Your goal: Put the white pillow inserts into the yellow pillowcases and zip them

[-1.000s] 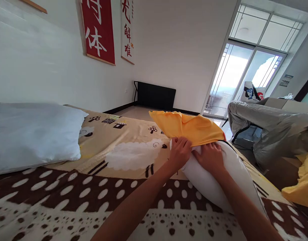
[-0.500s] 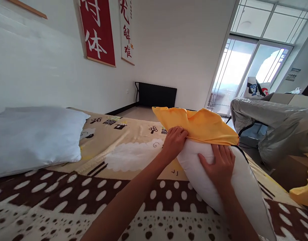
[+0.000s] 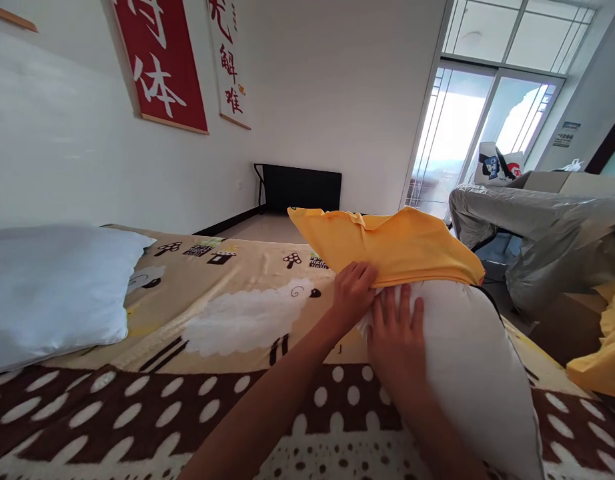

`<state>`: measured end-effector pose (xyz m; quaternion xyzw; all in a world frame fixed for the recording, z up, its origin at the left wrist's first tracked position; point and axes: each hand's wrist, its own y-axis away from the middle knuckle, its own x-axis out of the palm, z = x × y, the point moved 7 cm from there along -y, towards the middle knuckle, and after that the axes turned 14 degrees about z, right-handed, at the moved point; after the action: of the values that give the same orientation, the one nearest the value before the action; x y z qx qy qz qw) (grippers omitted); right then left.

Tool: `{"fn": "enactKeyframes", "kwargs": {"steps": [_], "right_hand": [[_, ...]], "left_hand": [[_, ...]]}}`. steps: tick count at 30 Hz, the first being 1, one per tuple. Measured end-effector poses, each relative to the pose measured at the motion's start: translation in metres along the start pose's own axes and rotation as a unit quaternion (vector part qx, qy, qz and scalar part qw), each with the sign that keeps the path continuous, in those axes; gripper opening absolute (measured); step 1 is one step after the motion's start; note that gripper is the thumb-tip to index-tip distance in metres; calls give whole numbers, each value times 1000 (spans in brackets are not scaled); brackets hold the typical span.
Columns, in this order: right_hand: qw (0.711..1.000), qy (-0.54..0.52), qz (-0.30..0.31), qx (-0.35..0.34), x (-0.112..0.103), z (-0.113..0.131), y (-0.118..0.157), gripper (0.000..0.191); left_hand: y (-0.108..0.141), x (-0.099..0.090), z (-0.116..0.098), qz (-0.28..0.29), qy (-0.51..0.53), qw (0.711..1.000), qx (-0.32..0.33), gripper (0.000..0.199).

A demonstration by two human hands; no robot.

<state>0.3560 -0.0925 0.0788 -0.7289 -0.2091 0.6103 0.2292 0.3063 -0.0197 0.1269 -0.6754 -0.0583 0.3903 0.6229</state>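
A white pillow point(image 3: 467, 360) lies before me with its far end inside a yellow pillowcase point(image 3: 407, 243). My left hand point(image 3: 354, 290) is closed on the left corner of the pillowcase's edge. Flat on the pillow's left side rests my right hand point(image 3: 398, 333), fingers spread, their tips at the hem of the yellow cloth. How far the pillow reaches inside the case is hidden.
Another white pillow point(image 3: 52, 293) lies at the left on the sheep-patterned blanket point(image 3: 307, 387). More yellow cloth point(image 3: 600, 353) is at the right edge. Beyond it stands furniture under plastic wrap point(image 3: 537, 213). A black panel point(image 3: 302, 190) leans by the far wall.
My right hand has slid left across the pillow, close to my left hand. The left hand keeps its hold on the pillowcase. The view has turned slightly right.
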Motion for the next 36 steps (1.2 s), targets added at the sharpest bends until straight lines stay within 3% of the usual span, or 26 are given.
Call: {"fn": "enactKeyframes", "kwargs": {"steps": [6, 9, 14, 17, 19, 20, 21, 24, 25, 27, 30, 34, 36], "right_hand": [[999, 24, 21, -7, 10, -27, -9, 29], [999, -4, 30, -16, 11, -36, -11, 21], [998, -39, 38, -25, 1, -44, -9, 26], [990, -79, 59, -101, -17, -47, -1, 38], [977, -115, 82, -158, -32, -55, 10, 38], [977, -131, 80, -149, -40, -66, 15, 35], [982, -140, 67, -105, -48, -82, 20, 34], [985, -98, 25, 138, -62, -140, 38, 46], [976, -76, 46, 200, -60, -152, 42, 54], [960, -53, 125, 246, -48, -162, 44, 68], [962, -54, 181, 199, -35, -153, 32, 72], [985, -68, 125, 98, -37, -134, 22, 76], [992, -68, 97, 51, -40, -125, 23, 81]], "left_hand": [[25, 4, -35, 24, -34, 993, 112, 27], [31, 7, -44, 41, -58, 988, 135, 26], [18, 18, -37, 110, -95, 987, 70, 15], [6, 23, -26, 153, -111, 982, 0, 9], [1, 20, -22, 147, -116, 982, -18, 10], [0, 18, -21, 144, -118, 982, -21, 12], [-1, 16, -20, 142, -120, 982, -23, 13], [1, 9, -18, 131, -125, 983, -20, 15], [3, 6, -18, 126, -126, 984, -16, 15], [7, 2, -18, 113, -125, 986, 1, 15], [12, -7, -23, 85, -112, 988, 63, 16], [12, -37, -35, -5, -92, 984, 153, 14], [9, -50, -44, -9, -98, 980, 174, 11]]}}
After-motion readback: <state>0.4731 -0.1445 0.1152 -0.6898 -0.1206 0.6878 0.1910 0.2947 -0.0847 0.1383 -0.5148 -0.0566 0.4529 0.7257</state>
